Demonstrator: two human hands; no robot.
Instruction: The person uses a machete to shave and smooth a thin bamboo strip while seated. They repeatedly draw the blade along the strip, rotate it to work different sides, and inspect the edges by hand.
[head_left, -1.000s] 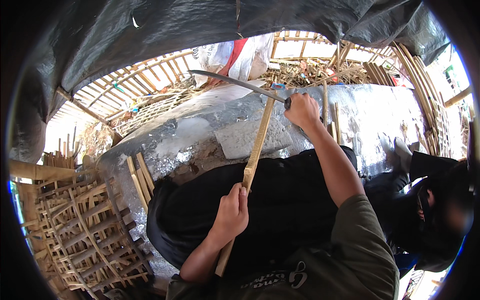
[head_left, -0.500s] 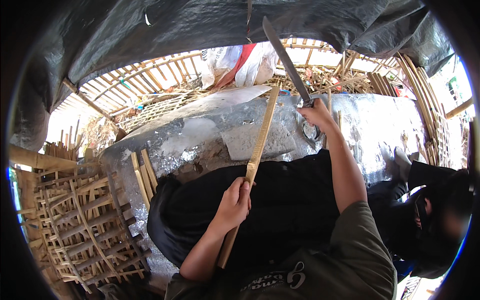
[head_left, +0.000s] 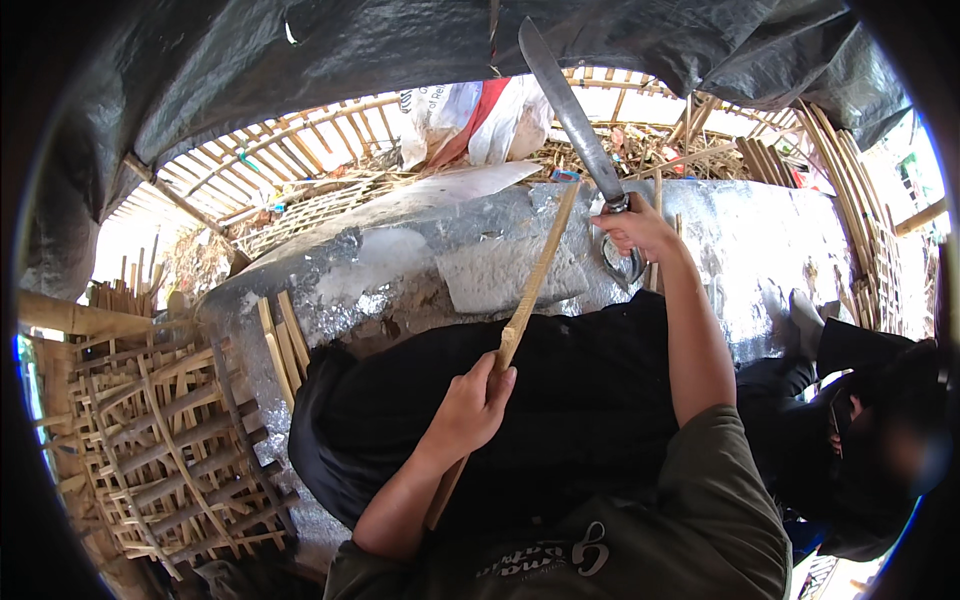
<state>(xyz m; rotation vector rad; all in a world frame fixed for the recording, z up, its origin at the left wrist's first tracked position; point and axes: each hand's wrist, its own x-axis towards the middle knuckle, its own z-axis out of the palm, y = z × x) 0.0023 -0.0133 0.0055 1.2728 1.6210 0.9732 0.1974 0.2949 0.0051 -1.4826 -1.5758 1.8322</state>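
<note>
My left hand [head_left: 472, 412] is closed round a long split bamboo strip [head_left: 541, 275], which slants up and away to the right over my black-clad legs [head_left: 590, 400]. A notch or step shows on the strip just above my fingers. My right hand [head_left: 637, 230], farther off to the right, grips the dark handle of a machete [head_left: 577, 115]. Its broad blade points up and away to the left, clear of the strip. Behind the strip's middle lies a flat grey stone block [head_left: 480, 275] on the silvery ground sheet.
Left of my legs stand several short bamboo strips [head_left: 284, 340], beside a woven bamboo lattice [head_left: 170, 450]. Another person in black [head_left: 870, 430] sits close on the right. A dark tarpaulin [head_left: 380, 60] hangs overhead; bamboo fencing [head_left: 840, 190] and white sacks [head_left: 500, 120] stand at the back.
The machete has turned so that more of its blade's flat side shows, its tip shifting slightly left and up. The bamboo strip has tilted a little farther right, still in my left hand.
</note>
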